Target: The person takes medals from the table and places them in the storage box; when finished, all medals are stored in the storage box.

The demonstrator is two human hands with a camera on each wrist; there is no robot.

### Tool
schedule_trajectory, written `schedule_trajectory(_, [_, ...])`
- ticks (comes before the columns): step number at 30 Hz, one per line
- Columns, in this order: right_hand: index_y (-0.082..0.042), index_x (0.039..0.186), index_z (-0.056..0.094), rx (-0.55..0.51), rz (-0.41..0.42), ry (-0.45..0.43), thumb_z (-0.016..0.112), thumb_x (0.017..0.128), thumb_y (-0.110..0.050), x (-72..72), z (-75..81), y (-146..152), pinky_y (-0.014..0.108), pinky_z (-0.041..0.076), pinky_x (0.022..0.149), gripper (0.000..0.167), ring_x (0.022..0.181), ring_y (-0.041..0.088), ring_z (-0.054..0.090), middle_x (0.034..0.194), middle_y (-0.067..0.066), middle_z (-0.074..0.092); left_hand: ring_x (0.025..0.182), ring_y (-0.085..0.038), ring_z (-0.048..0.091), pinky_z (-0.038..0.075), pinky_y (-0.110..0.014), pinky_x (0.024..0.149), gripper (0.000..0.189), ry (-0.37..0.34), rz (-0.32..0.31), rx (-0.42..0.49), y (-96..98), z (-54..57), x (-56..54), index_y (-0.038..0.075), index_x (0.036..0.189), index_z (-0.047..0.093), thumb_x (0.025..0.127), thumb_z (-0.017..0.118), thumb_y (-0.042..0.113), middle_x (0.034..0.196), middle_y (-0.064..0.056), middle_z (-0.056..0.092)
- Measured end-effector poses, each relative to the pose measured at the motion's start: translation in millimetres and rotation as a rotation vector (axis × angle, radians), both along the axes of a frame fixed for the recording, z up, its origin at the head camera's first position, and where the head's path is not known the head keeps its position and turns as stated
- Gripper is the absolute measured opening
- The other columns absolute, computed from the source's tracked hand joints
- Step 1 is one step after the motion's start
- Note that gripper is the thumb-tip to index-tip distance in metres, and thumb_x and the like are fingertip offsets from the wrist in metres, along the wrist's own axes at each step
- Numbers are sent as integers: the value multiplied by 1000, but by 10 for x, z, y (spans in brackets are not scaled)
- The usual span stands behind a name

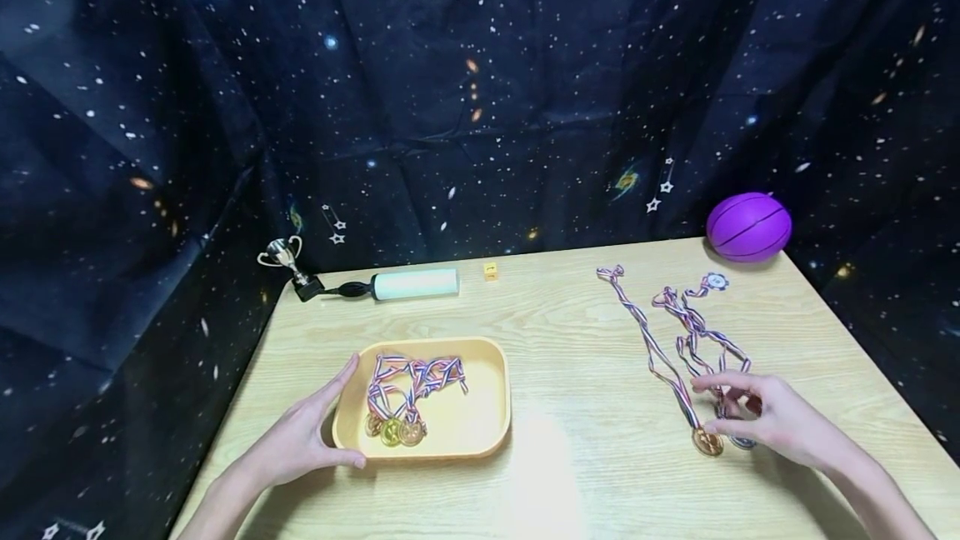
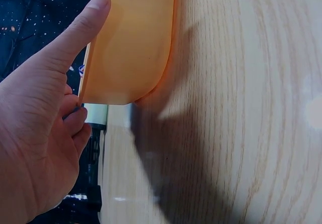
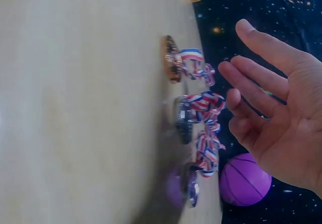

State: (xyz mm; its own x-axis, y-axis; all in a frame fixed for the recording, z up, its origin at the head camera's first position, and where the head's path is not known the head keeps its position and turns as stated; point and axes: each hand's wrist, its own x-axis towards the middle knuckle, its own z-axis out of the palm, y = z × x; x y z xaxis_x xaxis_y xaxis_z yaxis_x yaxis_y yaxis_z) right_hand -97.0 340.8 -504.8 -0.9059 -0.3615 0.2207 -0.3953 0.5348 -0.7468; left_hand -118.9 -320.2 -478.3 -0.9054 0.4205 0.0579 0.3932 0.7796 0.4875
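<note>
My left hand (image 1: 296,440) holds the left end of a yellow-orange plastic tray (image 1: 487,432), thumb on its front side and fingers at the back-left corner. Inside lie gold-toned medals (image 1: 391,432) with tangled striped ribbons (image 1: 412,377). On the right, my right hand (image 1: 780,419) hovers over medals on the table, fingers loosely bent and apart, holding nothing. Beneath or beside it are a bronze medal (image 1: 707,442) with its ribbon stretched backward and a silver medal (image 1: 742,442), partly hidden by the hand. Farther back rests another silver medal (image 1: 717,281).
Along the back of the wooden table (image 1: 555,357) are a small silver trophy cup (image 1: 281,253), a pump with a pale barrel (image 1: 416,283) and a small yellow cube (image 1: 491,272). A purple ball (image 1: 748,227) sits in the back-right corner. A dark starry cloth (image 1: 480,107) hangs behind.
</note>
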Motion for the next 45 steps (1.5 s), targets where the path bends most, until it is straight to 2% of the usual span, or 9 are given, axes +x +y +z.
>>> schedule_trajectory(6, [-5,120,77,107,-55,56,95,76,-16,95,-133,14,17,48,63,49,79,5,59,102,-4,73,149,-43,41,36,-59,119,138,0,5,-2,2,-3,21,15,172,19,66,96,59,170,-19,32])
schedule_trajectory(9, [-10,115,79,176,-92,108,97,72,-22,124,-166,16,5,44,88,48,100,13,67,107,-1,77,149,-42,40,36,-59,119,138,-7,8,1,4,0,17,15,172,19,66,96,59,170,-19,32])
schedule_trajectory(11, [-13,113,81,217,-111,136,98,70,-25,149,-187,12,-2,31,101,48,112,25,67,110,1,77,150,-42,40,35,-58,120,138,-16,8,5,7,3,13,15,172,18,66,96,59,170,-18,31])
schedule_trajectory(14, [-15,109,82,245,-124,165,99,67,-25,177,-213,-4,-5,22,102,46,115,34,65,109,-1,76,151,-41,39,34,-58,120,139,-21,7,4,8,4,9,15,172,18,66,96,59,171,-18,30])
schedule_trajectory(20, [-12,105,83,276,-102,276,102,61,-23,197,-256,-50,-4,29,99,49,107,15,66,106,-10,69,151,-39,39,33,-57,120,139,-7,2,-5,-1,-1,8,14,172,18,66,96,58,171,-16,31])
schedule_trajectory(25, [-14,102,84,345,-80,357,102,56,-27,190,-301,-84,-1,35,95,51,98,10,64,105,-12,67,151,-39,39,35,-57,120,138,-2,5,-3,-5,-3,4,14,172,19,66,96,59,171,-16,31])
schedule_trajectory(29, [-18,97,83,365,-74,382,103,56,-23,185,-335,-107,0,33,98,46,99,18,65,102,-16,65,150,-40,39,35,-57,120,138,-4,4,-1,-6,-5,1,14,171,19,66,96,59,171,-17,32])
schedule_trajectory(36, [-30,93,80,335,-107,346,102,58,-15,219,-351,-140,-2,9,111,44,113,43,66,102,-17,69,151,-39,39,35,-57,120,138,3,3,-4,-11,-6,0,14,171,19,65,96,59,171,-16,32])
schedule_trajectory(45, [-33,100,79,320,-138,369,101,60,-18,254,-323,-98,-2,23,104,48,108,15,64,109,-12,73,151,-39,39,34,-57,120,138,-1,8,4,-10,1,2,16,172,19,65,96,59,171,-16,32])
